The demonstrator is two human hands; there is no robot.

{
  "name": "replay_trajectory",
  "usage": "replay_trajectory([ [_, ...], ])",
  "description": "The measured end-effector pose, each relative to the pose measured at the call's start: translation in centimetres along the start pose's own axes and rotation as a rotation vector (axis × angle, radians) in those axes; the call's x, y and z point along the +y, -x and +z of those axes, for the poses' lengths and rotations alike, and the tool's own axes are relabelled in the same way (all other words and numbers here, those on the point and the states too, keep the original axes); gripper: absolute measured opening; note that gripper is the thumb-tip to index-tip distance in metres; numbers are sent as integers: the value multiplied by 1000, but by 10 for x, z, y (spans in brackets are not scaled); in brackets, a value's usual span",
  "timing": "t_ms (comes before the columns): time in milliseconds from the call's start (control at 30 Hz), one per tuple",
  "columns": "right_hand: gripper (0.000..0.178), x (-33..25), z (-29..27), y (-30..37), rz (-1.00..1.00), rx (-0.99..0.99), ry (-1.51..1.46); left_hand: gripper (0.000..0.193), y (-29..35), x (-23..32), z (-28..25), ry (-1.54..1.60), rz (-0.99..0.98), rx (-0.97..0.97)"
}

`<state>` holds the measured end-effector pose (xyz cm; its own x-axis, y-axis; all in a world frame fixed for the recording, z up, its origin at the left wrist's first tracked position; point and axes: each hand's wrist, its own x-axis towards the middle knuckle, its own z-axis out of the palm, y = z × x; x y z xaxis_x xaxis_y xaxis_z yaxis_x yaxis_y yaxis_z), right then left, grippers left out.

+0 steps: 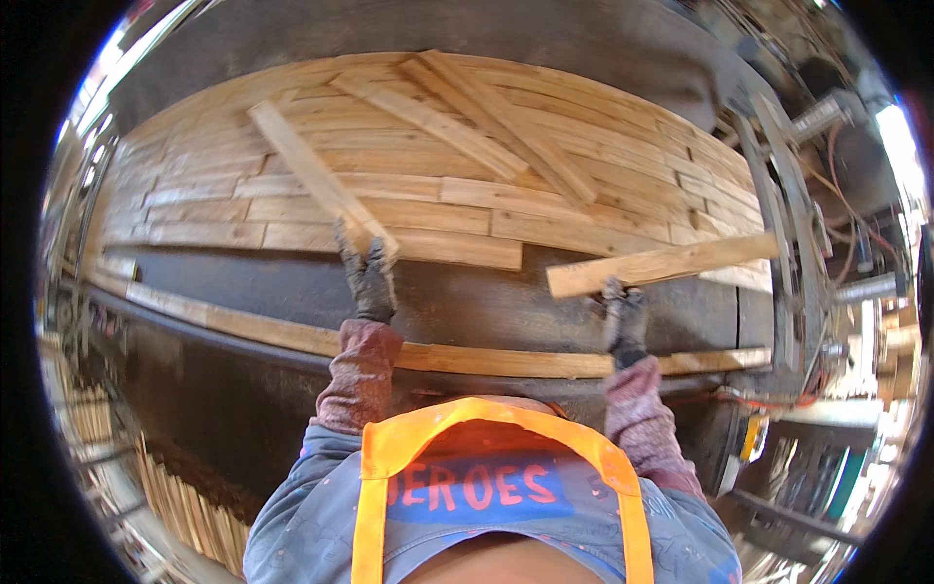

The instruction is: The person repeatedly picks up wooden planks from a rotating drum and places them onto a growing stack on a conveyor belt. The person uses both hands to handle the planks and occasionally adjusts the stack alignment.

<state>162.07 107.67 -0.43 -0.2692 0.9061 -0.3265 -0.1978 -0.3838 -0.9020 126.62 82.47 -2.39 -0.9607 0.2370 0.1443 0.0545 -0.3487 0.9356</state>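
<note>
My gloved left hand [368, 280] is at the near end of a pale wooden strip [316, 170], its fingers and thumb on either side of the wood. That strip slants away to the far left over the laid boards. In my gloved right hand [623, 316] is a shorter wooden board [666, 265], gripped from below near its left part and reaching out to the right. Under and beyond both pieces lies a layer of wooden boards [370, 212] set edge to edge in rows. Slight blur hides the exact finger contact.
Two more loose strips, one lighter [433, 127] and one darker-edged [511, 127], lie slanted across the layer. A long wooden strip [486, 361] runs along the near edge of the dark table [448, 307]. A metal frame [778, 214] stands at the right. Stacked wood [185, 506] is at lower left.
</note>
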Motion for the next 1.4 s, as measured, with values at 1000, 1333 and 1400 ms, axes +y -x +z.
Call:
replay_trajectory([
  [1000, 25, -126, -279, -184, -533, 348, 1196, 88, -140, 29, -35, -1746, -87, -494],
  [1333, 77, -188, -409, -288, 380, 726, 868, 59, 57, 19, 259, -1195, 682, -910],
  [1400, 73, -196, -397, -289, 364, 554, 779, 67, 129, -9, 317, -1055, 773, -1121],
])
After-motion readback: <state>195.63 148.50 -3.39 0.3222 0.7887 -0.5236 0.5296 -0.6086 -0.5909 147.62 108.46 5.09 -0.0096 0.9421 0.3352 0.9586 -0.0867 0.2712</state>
